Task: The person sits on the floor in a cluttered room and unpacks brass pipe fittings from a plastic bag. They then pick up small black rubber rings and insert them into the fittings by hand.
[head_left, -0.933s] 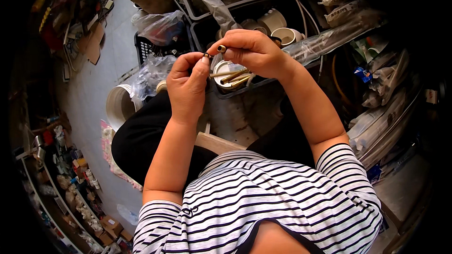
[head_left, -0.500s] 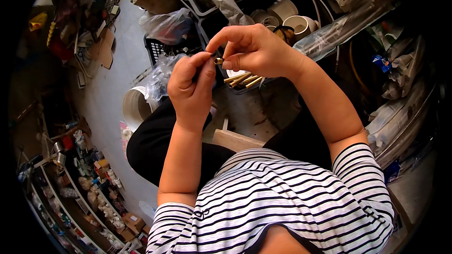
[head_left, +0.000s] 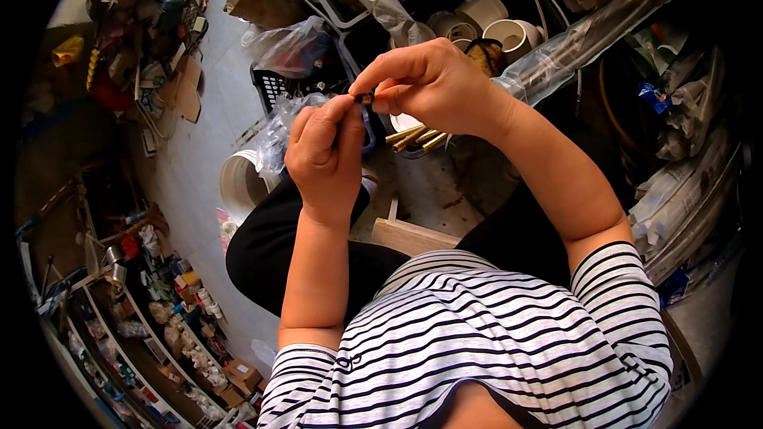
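A small brass-coloured cylindrical fitting (head_left: 365, 99) with a dark part on it sits between my fingertips, in front of my chest. My right hand (head_left: 437, 86) pinches it from the right, thumb and forefinger closed on it. From the left, my left hand (head_left: 324, 151) brings its pressed-together thumb and forefinger to the same piece. Whatever lies between the left fingertips is hidden. Below my right hand, several thin brass tubes (head_left: 415, 139) stick out of a dark container (head_left: 368, 139).
A black crate (head_left: 269, 87) and clear plastic bags (head_left: 290, 44) stand ahead to the left. White cups (head_left: 509, 36) lie in a dark bin ahead. Wrapped long pipes (head_left: 584, 36) slant across the right. A white bucket (head_left: 242, 183) stands by my left knee, and loaded shelves (head_left: 131, 318) are farther left.
The view has shifted slightly. My hands stay together at the fitting, which has turned a little and now looks darker. My fingertips have closed in around it.
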`<control>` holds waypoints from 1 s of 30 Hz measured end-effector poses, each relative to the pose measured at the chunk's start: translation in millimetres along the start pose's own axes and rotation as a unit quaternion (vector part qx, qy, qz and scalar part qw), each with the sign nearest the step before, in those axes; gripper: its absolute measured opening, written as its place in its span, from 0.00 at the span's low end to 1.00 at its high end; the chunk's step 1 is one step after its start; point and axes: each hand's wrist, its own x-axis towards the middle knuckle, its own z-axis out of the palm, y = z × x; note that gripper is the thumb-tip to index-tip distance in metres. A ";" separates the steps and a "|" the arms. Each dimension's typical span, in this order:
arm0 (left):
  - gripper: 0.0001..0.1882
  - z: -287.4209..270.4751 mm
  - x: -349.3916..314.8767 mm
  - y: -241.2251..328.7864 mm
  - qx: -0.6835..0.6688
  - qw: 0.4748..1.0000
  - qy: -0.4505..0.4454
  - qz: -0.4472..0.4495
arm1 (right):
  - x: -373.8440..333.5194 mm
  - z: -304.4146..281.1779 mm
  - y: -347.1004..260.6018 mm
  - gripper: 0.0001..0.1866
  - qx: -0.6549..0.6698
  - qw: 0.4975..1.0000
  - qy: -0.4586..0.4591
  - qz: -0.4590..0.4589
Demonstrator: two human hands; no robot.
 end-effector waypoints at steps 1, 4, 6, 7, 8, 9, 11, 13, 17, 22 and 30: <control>0.09 0.9 0.0 0.2 0.006 1.000 0.003 0.008 | -0.8 1.1 1.5 0.08 -0.008 1.000 0.010 -0.005; 0.06 2.4 1.5 1.3 0.024 1.000 0.000 0.016 | -1.9 6.0 5.4 0.07 -0.045 0.998 0.046 -0.014; 0.07 4.6 3.0 0.6 0.031 0.999 0.009 0.016 | -2.1 7.9 5.0 0.06 -0.064 0.996 0.061 -0.016; 0.07 5.4 3.3 0.6 0.035 0.999 0.014 0.016 | -2.0 8.8 4.9 0.06 -0.074 0.995 0.068 -0.017; 0.07 6.5 2.3 0.4 0.016 1.000 0.016 -0.015 | -1.9 10.1 6.2 0.06 -0.065 0.995 0.070 -0.011; 0.06 7.8 0.5 -0.5 -0.004 0.999 0.019 -0.046 | -1.6 12.1 8.2 0.06 -0.055 0.996 0.072 -0.005; 0.05 12.1 -3.5 -2.1 -0.040 0.994 0.030 -0.096 | -1.2 12.8 6.1 0.05 -0.040 0.997 0.063 0.020; 0.05 16.3 -8.0 -3.0 -0.071 0.987 0.047 -0.134 | -1.4 13.0 -1.5 0.06 -0.028 0.997 0.036 0.057; 0.07 14.4 -6.2 1.5 0.012 0.997 0.054 -0.052 | -1.2 16.0 -2.1 0.07 -0.002 0.998 0.033 0.059; 0.08 16.2 -3.8 0.6 0.041 0.998 0.056 -0.002 | 0.4 16.6 -0.3 0.06 -0.018 0.997 0.050 0.058; 0.09 9.0 6.4 -10.6 0.118 0.985 -0.027 0.121 | 3.2 18.0 4.6 0.06 -0.051 0.995 0.075 0.050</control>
